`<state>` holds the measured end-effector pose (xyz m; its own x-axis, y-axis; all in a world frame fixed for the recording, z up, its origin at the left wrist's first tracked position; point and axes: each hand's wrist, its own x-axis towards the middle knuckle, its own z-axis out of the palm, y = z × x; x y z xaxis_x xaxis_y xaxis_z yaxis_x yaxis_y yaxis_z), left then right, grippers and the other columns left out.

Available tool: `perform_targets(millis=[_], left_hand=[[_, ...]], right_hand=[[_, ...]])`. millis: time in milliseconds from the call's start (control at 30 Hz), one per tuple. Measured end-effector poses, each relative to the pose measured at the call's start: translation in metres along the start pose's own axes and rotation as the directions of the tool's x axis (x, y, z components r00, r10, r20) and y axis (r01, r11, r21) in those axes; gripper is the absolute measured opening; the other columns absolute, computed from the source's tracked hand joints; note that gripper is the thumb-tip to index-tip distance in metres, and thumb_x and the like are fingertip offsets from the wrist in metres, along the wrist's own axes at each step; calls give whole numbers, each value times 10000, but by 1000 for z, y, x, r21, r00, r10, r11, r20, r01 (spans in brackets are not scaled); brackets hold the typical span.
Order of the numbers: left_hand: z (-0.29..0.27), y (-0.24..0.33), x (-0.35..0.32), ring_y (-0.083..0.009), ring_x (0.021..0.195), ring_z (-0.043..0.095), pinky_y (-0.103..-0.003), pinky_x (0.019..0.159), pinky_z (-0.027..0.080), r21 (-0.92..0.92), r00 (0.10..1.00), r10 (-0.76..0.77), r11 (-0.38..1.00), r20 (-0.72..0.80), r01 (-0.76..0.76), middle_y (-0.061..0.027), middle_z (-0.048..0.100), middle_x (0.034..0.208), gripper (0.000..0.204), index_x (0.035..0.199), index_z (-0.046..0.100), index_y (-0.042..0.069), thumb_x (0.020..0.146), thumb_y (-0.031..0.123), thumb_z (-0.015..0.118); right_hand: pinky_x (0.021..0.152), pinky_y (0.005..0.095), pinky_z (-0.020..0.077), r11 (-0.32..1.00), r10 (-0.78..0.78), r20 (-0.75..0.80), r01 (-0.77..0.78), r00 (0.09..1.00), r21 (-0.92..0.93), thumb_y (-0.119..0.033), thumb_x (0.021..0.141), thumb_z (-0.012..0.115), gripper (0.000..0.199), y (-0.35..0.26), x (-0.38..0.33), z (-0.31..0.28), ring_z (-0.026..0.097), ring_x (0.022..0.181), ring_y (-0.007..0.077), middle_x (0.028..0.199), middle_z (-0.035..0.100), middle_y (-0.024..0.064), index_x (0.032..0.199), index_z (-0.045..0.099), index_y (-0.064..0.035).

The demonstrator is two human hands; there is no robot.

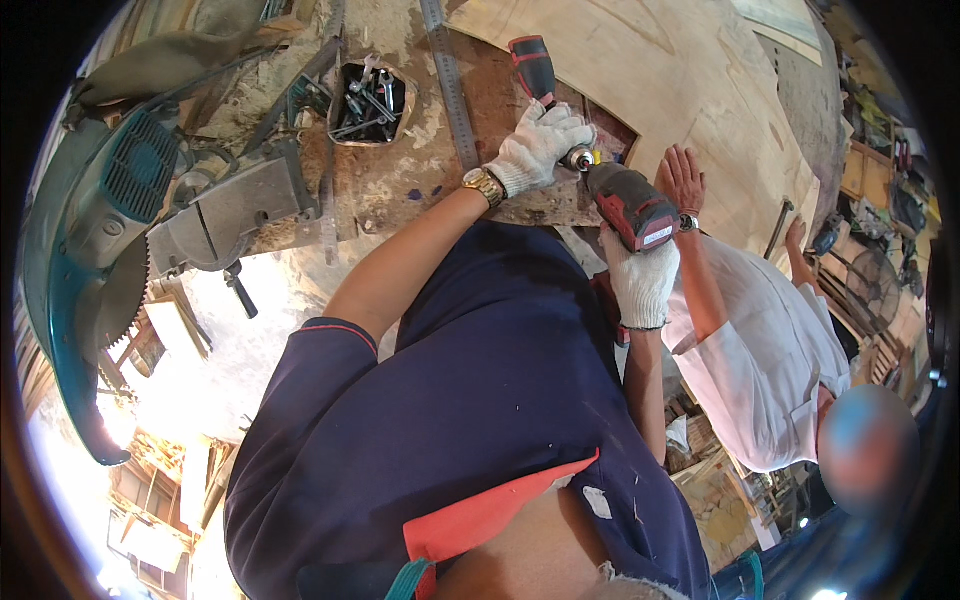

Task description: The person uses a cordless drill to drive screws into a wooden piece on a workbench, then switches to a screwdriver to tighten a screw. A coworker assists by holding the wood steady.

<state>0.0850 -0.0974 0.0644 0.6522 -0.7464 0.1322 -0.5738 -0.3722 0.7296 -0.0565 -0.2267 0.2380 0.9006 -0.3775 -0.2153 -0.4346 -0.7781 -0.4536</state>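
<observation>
My right hand (640,278), in a white knit glove, grips a black and red cordless drill (630,205) by its handle. The drill's metal chuck points left toward my left hand (540,148), also gloved, with a gold watch at the wrist. Its fingers are bent beside the chuck at the bench edge; what they hold, if anything, is hidden. Just beyond them lies a second black and red power tool (533,68), partly covered by the hand. A plywood sheet (690,80) stretches past both hands to the right.
A co-worker's bare hand (682,180) rests flat on the plywood, close to my drill. A steel ruler (450,90) lies on the bench beside a box of wrenches and bits (370,105). At left stands a teal miter saw (130,190) with its toothed blade exposed.
</observation>
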Motion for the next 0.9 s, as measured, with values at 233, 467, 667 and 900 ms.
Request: perform_targets(millis=[233, 467, 667, 900], left_hand=[[2, -1, -1, -255, 1365, 505, -529, 1263, 238, 12, 1000, 5, 1000, 4, -5, 15, 610, 1245, 583, 1240, 590, 235, 731, 280, 870], [1, 0, -2, -247, 1335, 522, -526, 1259, 249, 40, 1000, 20, 999, -22, -20, 19, 608, 1223, 600, 1255, 586, 235, 725, 278, 865], [8, 4, 1, -242, 1328, 532, -526, 1252, 260, 8, 996, 12, 1000, -87, -12, 30, 616, 1211, 597, 1259, 593, 240, 725, 230, 858], [9, -2, -6, -253, 1308, 538, -550, 1236, 283, 37, 997, 21, 999, -70, -19, 24, 624, 1259, 601, 1250, 589, 245, 729, 322, 878]], right_hand=[[848, 400, 585, 1000, 0, 64, 2, 998, -24, -218, 816, 816, 430, -3, -3, -7, 751, 997, 340, 1073, 762, 203, 1171, 709, -1], [810, 381, 583, 999, -44, 128, 41, 991, 28, -159, 815, 813, 418, 11, 15, -21, 758, 918, 282, 1028, 774, 164, 1182, 704, 9], [850, 346, 569, 987, 64, 146, -84, 987, 135, -142, 837, 808, 424, 16, 20, -16, 718, 970, 204, 1063, 752, 110, 1208, 670, 9], [858, 403, 578, 960, -266, 72, 271, 961, -71, -158, 838, 792, 466, 15, 8, -5, 724, 946, 316, 1078, 736, 152, 1256, 646, -14]])
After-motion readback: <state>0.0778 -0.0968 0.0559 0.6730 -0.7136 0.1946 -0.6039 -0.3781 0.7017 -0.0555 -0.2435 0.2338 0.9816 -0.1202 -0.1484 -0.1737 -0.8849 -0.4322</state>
